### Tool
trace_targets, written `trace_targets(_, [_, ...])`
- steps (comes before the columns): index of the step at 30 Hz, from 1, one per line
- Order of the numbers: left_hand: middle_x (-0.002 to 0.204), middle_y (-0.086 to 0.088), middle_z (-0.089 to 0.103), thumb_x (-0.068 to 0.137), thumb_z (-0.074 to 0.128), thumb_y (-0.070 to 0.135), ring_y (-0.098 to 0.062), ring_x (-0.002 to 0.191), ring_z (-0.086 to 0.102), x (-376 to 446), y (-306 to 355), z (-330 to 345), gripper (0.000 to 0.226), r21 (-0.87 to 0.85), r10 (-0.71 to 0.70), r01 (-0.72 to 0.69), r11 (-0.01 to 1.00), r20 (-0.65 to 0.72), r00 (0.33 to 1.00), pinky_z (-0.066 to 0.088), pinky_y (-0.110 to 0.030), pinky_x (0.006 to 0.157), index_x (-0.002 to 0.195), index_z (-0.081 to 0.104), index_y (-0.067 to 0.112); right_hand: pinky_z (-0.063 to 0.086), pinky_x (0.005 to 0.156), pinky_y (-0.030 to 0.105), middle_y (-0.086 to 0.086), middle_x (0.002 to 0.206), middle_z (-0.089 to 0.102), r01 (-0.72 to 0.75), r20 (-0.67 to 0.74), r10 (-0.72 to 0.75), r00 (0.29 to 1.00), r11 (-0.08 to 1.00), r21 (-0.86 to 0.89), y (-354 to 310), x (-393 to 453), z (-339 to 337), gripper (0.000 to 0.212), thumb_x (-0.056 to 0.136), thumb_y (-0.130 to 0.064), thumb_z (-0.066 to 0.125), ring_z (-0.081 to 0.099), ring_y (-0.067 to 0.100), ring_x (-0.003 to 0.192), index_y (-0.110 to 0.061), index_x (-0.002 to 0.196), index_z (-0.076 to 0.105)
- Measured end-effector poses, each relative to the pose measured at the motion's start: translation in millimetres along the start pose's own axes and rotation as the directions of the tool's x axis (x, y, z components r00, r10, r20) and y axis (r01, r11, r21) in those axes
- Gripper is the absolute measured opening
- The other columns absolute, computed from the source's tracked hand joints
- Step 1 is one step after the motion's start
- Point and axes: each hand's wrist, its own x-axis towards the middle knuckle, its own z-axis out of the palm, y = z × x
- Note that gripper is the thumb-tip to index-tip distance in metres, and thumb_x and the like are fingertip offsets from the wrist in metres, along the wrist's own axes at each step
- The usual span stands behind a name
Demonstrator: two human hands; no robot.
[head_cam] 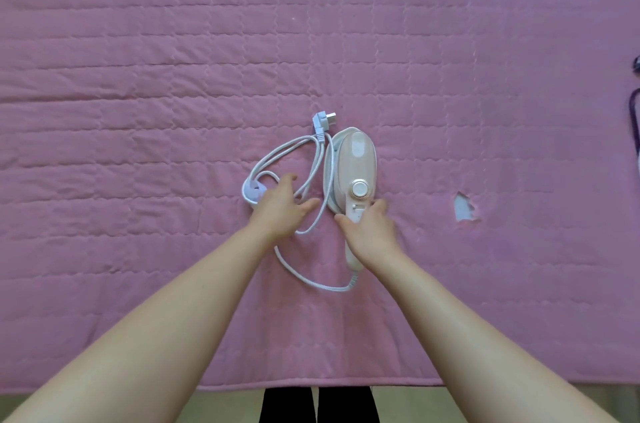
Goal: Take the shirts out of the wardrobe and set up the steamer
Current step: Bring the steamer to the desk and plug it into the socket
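A pink quilted cover [138, 111] fills the view. On it, left of the middle, the white cord [277, 159] lies in loose loops, and its plug [323, 120] points to the right at the far end. The left hand [280, 211] rests on the loops with fingers spread wide, holding nothing. Just beside the cord lies the pale pink steamer [353, 163], flat on the cover. The right hand [372, 232] is closed around its handle. Further right, the cover has a small tear [464, 208].

steamer [353, 159]: glossy smooth plastic | cord [301, 270]: braided cloth | bedcover [138, 76]: matt quilted cloth
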Motion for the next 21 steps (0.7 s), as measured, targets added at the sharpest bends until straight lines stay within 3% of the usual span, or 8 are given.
trace_targets(5, [0.135,-0.006,0.055,0.072,0.072,0.053,-0.025,0.125,0.051,4,8,16,0.093,0.216,0.038,-0.036,0.976,-0.006,0.999,0.04,-0.041,0.1,0.144,0.027,0.016,0.051,0.084,0.04,0.016,0.114,0.059,-0.153,0.055,0.145,0.988,0.964,0.217,4,9,6,0.059,0.076,-0.03,0.072,0.059,0.034,0.104,-0.004,0.113,0.035])
trace_targets(9, [0.11,-0.007,0.065,0.073,0.073,0.042,-0.031,0.11,0.058,4,6,20,0.081,0.339,0.073,-0.067,0.938,-0.005,0.997,0.044,-0.041,0.089,0.138,0.03,0.018,0.051,0.073,0.038,0.019,0.102,0.067,-0.143,0.091,0.126,0.988,0.966,0.215,9,22,13,0.075,0.047,-0.045,0.065,0.066,0.035,0.096,-0.003,0.109,0.058])
trace_targets(12, [0.088,-0.006,0.059,0.074,0.066,0.03,-0.033,0.093,0.059,5,0,15,0.043,0.322,0.055,-0.067,0.944,0.046,0.997,0.043,-0.038,0.07,0.104,0.04,0.015,0.052,0.071,0.039,0.017,0.09,0.068,-0.101,0.008,0.102,0.995,0.971,0.218,10,25,18,0.069,0.047,-0.044,0.061,0.067,0.037,0.089,-0.003,0.103,0.058])
trace_targets(15, [0.079,-0.006,0.057,0.076,0.058,0.029,-0.032,0.085,0.057,8,-3,8,0.021,0.257,0.016,-0.025,0.966,0.036,0.999,0.043,-0.036,0.067,0.078,0.044,0.014,0.05,0.068,0.036,0.013,0.081,0.065,-0.083,-0.064,0.098,0.993,0.976,0.202,12,23,18,0.056,0.053,-0.037,0.055,0.067,0.038,0.084,-0.005,0.098,0.057])
trace_targets(18, [0.067,-0.006,0.064,0.081,0.05,0.029,-0.029,0.069,0.063,8,-5,2,0.024,0.105,-0.031,0.032,0.994,-0.018,0.999,0.053,-0.038,0.068,0.064,0.051,0.012,0.052,0.069,0.037,0.013,0.082,0.067,-0.049,-0.089,0.067,0.994,0.981,0.188,12,19,17,0.047,0.054,-0.033,0.05,0.066,0.037,0.082,-0.008,0.093,0.055])
trace_targets(21, [0.057,-0.007,0.055,0.089,0.053,0.031,-0.03,0.052,0.061,4,-5,-2,0.032,-0.077,-0.038,0.038,0.996,-0.002,0.999,0.051,-0.038,0.055,0.069,0.055,0.007,0.049,0.065,0.032,0.013,0.084,0.068,0.004,-0.115,0.011,0.993,0.991,0.135,13,18,11,0.044,0.055,-0.03,0.046,0.065,0.034,0.079,-0.009,0.092,0.053])
